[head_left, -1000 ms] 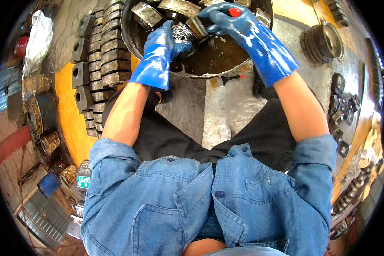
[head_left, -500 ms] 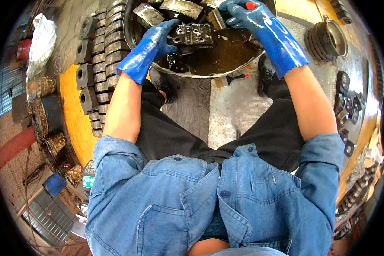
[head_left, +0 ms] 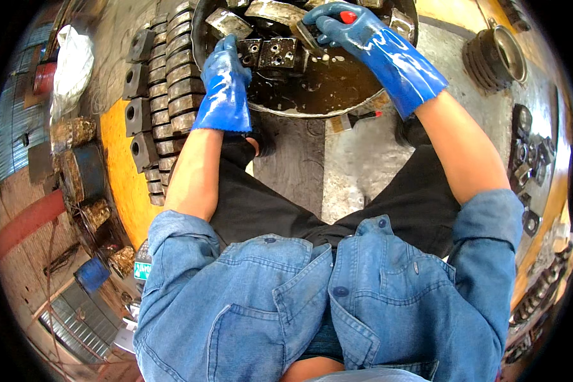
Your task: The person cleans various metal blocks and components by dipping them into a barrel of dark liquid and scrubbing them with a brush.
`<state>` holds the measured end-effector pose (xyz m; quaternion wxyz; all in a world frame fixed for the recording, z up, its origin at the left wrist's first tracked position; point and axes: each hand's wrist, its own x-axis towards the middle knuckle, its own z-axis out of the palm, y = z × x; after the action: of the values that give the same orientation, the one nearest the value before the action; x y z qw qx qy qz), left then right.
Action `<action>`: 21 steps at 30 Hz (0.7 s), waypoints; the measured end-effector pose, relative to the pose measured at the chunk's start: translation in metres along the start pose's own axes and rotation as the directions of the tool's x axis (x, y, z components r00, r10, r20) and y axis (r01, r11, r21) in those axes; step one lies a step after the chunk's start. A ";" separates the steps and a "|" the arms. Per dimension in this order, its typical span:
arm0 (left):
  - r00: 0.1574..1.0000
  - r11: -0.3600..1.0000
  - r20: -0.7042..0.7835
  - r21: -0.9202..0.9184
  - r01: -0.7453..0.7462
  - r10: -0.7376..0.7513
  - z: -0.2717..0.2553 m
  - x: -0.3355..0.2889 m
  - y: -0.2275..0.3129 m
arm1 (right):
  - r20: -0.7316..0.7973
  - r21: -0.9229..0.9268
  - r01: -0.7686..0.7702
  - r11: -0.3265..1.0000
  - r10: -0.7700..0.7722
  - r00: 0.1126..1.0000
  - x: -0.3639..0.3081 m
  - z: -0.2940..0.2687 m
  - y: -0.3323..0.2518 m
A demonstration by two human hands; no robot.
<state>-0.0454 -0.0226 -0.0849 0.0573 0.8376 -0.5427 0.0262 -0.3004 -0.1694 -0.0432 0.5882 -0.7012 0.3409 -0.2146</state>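
Both hands wear long blue rubber gloves over a round dark basin (head_left: 305, 116) with dirty brown liquid (head_left: 328, 86) in its bottom. My left hand (head_left: 225, 71) is closed on the left end of a dark, wet metal block (head_left: 280, 54) with round holes in its upper face. My right hand (head_left: 349, 30) grips a paintbrush (head_left: 309, 35) whose red handle end shows above the glove. Its bristles point down, close to the block's right end; whether they touch it I cannot tell. Other greasy metal blocks (head_left: 229, 23) lie at the basin's far side.
Stacked curved metal pieces (head_left: 183, 83) and square blocks with holes (head_left: 139, 118) line the left side. A second brush (head_left: 356, 120) lies on the floor before the basin. Round metal rings (head_left: 493, 57) stand at right, above small dark parts (head_left: 528, 153).
The metal block has turned and shifted slightly left in my left hand, whose wrist now stands more upright. My right hand has brought the brush left and down, nearer the block.
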 end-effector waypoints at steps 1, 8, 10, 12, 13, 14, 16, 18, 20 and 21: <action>0.998 0.999 0.036 -0.027 0.047 -0.046 0.000 0.001 0.004 | -0.046 0.063 0.022 0.998 -0.019 0.999 -0.002 0.001 -0.006; 0.913 0.902 0.266 -0.222 0.371 -0.310 0.018 0.012 0.009 | 0.223 -0.205 0.233 0.951 -0.186 0.957 0.005 0.004 0.021; 0.940 0.913 0.222 -0.260 0.315 -0.261 0.031 0.014 -0.001 | 0.295 -0.200 0.307 0.930 -0.241 0.924 0.005 0.002 0.021; 0.953 0.909 0.180 -0.298 0.290 -0.245 0.043 0.015 -0.009 | 0.303 -0.229 0.356 0.906 -0.281 0.911 -0.002 0.002 0.013; 0.955 0.911 0.184 -0.302 0.282 -0.235 0.047 0.016 -0.010 | 0.276 -0.248 0.341 0.907 -0.271 0.922 -0.004 0.001 0.009; 0.956 0.912 0.187 -0.306 0.274 -0.224 0.050 0.018 -0.011 | 0.249 -0.266 0.326 0.907 -0.262 0.932 -0.006 0.003 0.004; 0.955 0.894 0.203 -0.351 0.276 -0.216 0.048 0.018 -0.003 | 0.204 -0.292 0.266 0.919 -0.212 0.956 -0.014 0.010 -0.003; 0.949 0.854 0.221 -0.425 0.300 -0.223 0.043 0.015 0.000 | 0.313 -0.352 0.324 0.878 -0.216 0.925 -0.022 0.016 -0.018; 0.970 0.855 0.192 -0.467 0.224 -0.149 0.052 0.018 -0.017 | 0.378 -0.365 0.304 0.880 -0.159 0.912 -0.028 0.024 -0.019; 0.978 0.853 0.179 -0.488 0.186 -0.111 0.047 0.019 -0.017 | 0.441 -0.362 0.405 0.840 -0.229 0.868 -0.027 0.026 -0.025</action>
<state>-0.0228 -0.0393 -0.1311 0.2357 0.8328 -0.4672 -0.1808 -0.2944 -0.1299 -0.0216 0.4229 -0.8915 0.1368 -0.0874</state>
